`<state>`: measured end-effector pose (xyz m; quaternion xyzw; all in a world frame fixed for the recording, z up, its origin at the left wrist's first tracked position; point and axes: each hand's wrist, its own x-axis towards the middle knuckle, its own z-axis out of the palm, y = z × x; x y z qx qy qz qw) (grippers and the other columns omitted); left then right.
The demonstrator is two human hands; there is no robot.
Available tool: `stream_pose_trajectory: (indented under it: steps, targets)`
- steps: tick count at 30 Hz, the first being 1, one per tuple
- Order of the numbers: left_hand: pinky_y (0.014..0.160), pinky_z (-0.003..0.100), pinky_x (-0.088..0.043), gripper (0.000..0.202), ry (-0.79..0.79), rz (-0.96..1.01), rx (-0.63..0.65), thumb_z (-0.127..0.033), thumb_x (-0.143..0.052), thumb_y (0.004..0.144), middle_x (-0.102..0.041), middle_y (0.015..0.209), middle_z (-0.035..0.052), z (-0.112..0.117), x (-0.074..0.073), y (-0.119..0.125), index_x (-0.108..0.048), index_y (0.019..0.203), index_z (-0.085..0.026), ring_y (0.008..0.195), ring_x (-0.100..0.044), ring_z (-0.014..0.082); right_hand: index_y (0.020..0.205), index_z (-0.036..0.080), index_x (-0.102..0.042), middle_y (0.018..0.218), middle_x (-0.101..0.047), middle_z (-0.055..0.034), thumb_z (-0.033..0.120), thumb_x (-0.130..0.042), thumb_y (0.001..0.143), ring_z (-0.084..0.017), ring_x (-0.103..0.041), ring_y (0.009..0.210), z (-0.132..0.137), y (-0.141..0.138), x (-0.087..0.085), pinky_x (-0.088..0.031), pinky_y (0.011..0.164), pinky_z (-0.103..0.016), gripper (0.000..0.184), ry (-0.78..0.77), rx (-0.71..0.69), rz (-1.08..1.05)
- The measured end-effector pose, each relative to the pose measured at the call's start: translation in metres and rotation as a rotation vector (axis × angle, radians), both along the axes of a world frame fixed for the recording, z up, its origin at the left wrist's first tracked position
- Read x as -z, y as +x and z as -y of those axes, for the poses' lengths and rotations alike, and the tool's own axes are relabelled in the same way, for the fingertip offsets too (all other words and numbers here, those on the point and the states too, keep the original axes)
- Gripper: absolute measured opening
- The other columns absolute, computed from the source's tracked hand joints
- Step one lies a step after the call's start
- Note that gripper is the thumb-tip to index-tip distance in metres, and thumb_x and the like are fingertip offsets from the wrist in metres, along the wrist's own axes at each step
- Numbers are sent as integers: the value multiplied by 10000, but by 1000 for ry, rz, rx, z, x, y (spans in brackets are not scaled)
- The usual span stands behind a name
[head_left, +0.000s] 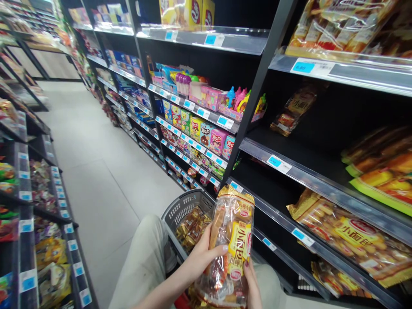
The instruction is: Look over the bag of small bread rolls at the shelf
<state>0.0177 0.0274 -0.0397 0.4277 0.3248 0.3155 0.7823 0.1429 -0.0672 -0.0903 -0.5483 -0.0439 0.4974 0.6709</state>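
Observation:
A clear and gold bag of small bread rolls with a yellow label is held upright between both hands, in front of my knees. My left hand grips its left side, thumb lying across the front. On the lower right side, my right hand holds the same bag, with its fingers partly hidden behind it. Just beyond the bag stands a grey plastic basket, and several gold-wrapped packs lie inside it.
Shelves on the right carry a similar bread bag, a single small pack and price tags. Coloured candy boxes line the shelf ahead. A grey floor aisle runs to the left, bordered by low racks of packaged snacks.

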Motion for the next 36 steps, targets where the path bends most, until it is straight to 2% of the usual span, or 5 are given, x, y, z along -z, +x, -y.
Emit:
stream_pose_trajectory:
  steps: [5, 11, 20, 27, 36]
  targets:
    - [1127, 413, -165, 863, 230, -196, 2, -436, -630, 734, -250, 1486, 91, -3, 2, -5, -177, 1422, -179, 1366, -193, 293, 1230, 172, -507, 1126, -646, -113, 550, -701, 574, -304, -611, 1002, 1, -4, 10, -540, 622, -348, 781, 9, 14, -38]
    - [1144, 379, -84, 748, 290, -375, 61, -562, -399, 833, -208, 1502, 63, -5, -21, -4, -182, 1429, -164, 1378, -172, 239, 1287, 181, -409, 866, -710, -102, 530, -692, 603, -117, -510, 373, 7, -9, 12, -282, 290, -200, 818, 65, 22, -182]
    - [1131, 400, -130, 852, 454, -249, 239, -597, -465, 785, -145, 1515, 100, -3, -35, -11, -130, 1440, -167, 1382, -156, 245, 1122, 219, -568, 801, -715, -62, 557, -703, 577, -149, -544, 415, 15, 14, -1, -337, 322, -232, 655, 50, 116, -100]
    - [1125, 423, -118, 1294, 525, -445, 353, -531, -781, 474, -109, 1511, 156, 8, -43, -17, -18, 1445, -146, 1372, -158, 314, 1180, 193, -545, 768, -722, -52, 713, -611, 550, -235, -635, 563, 13, 20, -10, -458, 477, -325, 819, -83, 92, -61]
    - [1123, 409, -120, 1066, 426, -357, 309, -330, -738, 592, -184, 1502, 109, 5, -36, -17, -116, 1443, -170, 1361, -196, 289, 1360, 139, -350, 959, -705, -125, 679, -565, 652, -316, -667, 821, 9, 13, -4, -507, 671, -425, 915, -51, 99, -23]
